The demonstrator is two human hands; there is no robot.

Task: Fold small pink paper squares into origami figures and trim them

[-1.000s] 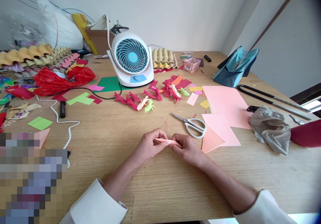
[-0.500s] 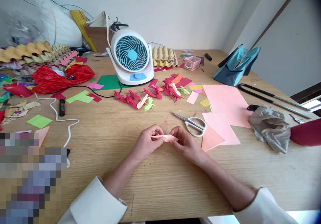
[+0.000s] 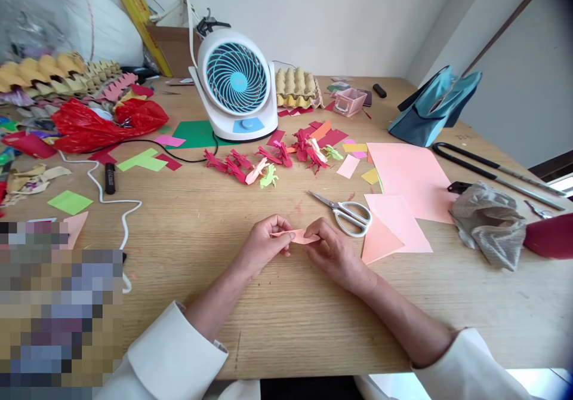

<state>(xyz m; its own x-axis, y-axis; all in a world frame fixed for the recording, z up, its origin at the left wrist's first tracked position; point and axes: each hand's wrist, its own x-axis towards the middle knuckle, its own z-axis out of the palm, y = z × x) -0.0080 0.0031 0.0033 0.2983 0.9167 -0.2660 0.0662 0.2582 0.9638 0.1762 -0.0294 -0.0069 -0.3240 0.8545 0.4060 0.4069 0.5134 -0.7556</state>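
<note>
A small folded piece of pink paper (image 3: 301, 236) is held between my two hands just above the table. My left hand (image 3: 264, 240) pinches its left end between thumb and fingers. At the right end, my right hand (image 3: 333, 251) is closed on the paper with thumb and forefinger. White-handled scissors (image 3: 349, 215) lie beyond my right hand, blades pointing left. Beside them a folded pink paper triangle (image 3: 378, 239) rests partly on a pink sheet (image 3: 412, 233). Farther off are several folded paper figures in red, pink and light green (image 3: 268, 177).
A white and blue fan (image 3: 237, 83) stands at the back. Egg trays (image 3: 298, 86) and a pink basket (image 3: 350, 101) are behind it. A blue bag (image 3: 430, 110), a grey plastic bag (image 3: 487, 224) and a red plastic bag (image 3: 107, 125) lie at the sides. A white cable (image 3: 98, 194) runs at left.
The pink paper now lies flatter between my fingers, and my right fingers have curled further over its end. The whole view has shifted slightly.
</note>
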